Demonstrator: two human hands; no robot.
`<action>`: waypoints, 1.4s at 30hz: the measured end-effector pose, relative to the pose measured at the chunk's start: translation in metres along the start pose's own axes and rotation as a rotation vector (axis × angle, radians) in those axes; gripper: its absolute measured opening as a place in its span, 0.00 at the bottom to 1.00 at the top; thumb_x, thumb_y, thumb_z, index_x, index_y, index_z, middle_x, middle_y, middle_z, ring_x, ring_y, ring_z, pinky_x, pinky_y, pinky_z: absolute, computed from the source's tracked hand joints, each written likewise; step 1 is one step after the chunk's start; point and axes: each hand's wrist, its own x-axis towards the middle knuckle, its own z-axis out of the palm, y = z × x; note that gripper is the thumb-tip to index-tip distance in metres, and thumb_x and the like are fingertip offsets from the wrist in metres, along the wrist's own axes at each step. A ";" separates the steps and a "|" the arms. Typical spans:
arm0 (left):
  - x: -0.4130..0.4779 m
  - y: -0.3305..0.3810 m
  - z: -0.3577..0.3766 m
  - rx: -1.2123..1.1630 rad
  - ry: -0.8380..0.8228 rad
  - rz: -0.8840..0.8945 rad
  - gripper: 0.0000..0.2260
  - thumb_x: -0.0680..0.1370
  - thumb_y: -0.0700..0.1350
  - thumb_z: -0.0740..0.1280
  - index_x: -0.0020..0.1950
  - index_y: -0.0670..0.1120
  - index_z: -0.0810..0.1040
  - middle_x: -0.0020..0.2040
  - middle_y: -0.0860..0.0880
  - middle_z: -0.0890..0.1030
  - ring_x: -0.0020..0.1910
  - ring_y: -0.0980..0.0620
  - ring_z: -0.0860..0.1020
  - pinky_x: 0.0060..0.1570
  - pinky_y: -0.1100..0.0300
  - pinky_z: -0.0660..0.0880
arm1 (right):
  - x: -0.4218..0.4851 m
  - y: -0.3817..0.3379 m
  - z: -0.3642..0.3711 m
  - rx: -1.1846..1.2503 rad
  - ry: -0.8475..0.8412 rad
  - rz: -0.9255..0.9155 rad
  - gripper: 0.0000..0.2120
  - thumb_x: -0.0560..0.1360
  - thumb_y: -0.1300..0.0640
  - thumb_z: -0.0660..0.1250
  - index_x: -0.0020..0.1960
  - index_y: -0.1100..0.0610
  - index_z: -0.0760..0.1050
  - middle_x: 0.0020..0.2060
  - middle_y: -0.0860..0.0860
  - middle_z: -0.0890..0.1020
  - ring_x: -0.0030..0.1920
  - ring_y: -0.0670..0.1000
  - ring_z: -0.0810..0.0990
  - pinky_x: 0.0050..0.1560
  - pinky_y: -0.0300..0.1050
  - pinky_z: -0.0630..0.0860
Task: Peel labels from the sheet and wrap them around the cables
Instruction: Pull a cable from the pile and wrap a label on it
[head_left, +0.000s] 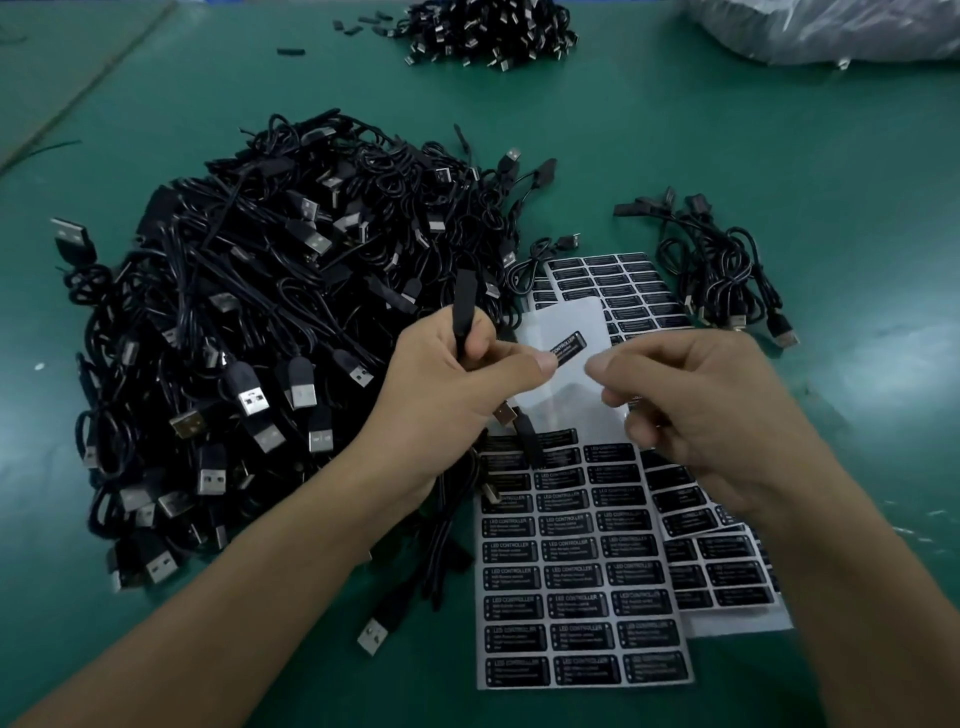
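Controller cable: clamped in the grip of the left hand, long axis near upright, tip pointed away.
Label: held at the left thumb tip, slanted up to the right, seen over the label sheets laid on the bench.
Right hand: blurred, fingers curled; whether its grip is closed on anything cannot be told.

Cable: black, thin module end upright, gripped in left hand at centre; USB plug sticks out below the palm. Label: black with white "LED CONTROLLER" print, peeled, at left thumb tip, tilted up toward 1 o'clock. Sheet: rows of black labels, flat at 5 o'clock, bare white backing at its top. More sheets overlap at 4 and 1 o'clock. Cable pile at 9–10 o'clock; small bunch at 2; far pile at 12.
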 end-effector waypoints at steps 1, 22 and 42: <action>0.000 0.001 0.000 -0.012 0.002 0.000 0.21 0.74 0.32 0.73 0.37 0.48 0.62 0.35 0.47 0.81 0.22 0.63 0.72 0.23 0.73 0.66 | 0.000 -0.001 0.003 0.021 -0.012 0.021 0.02 0.68 0.56 0.76 0.37 0.54 0.85 0.29 0.49 0.82 0.20 0.45 0.72 0.18 0.33 0.60; -0.003 -0.004 -0.002 0.355 -0.080 0.047 0.18 0.86 0.47 0.55 0.47 0.52 0.84 0.40 0.56 0.79 0.28 0.60 0.74 0.27 0.66 0.73 | -0.005 -0.002 0.014 0.165 0.020 -0.296 0.09 0.74 0.59 0.71 0.36 0.50 0.82 0.31 0.50 0.78 0.33 0.46 0.74 0.28 0.37 0.69; 0.001 -0.002 -0.008 0.107 -0.220 -0.058 0.07 0.78 0.37 0.70 0.48 0.47 0.85 0.38 0.42 0.85 0.34 0.48 0.85 0.35 0.60 0.82 | 0.001 0.007 0.018 0.008 0.041 -0.324 0.09 0.76 0.62 0.71 0.37 0.55 0.83 0.32 0.52 0.82 0.32 0.42 0.76 0.36 0.34 0.74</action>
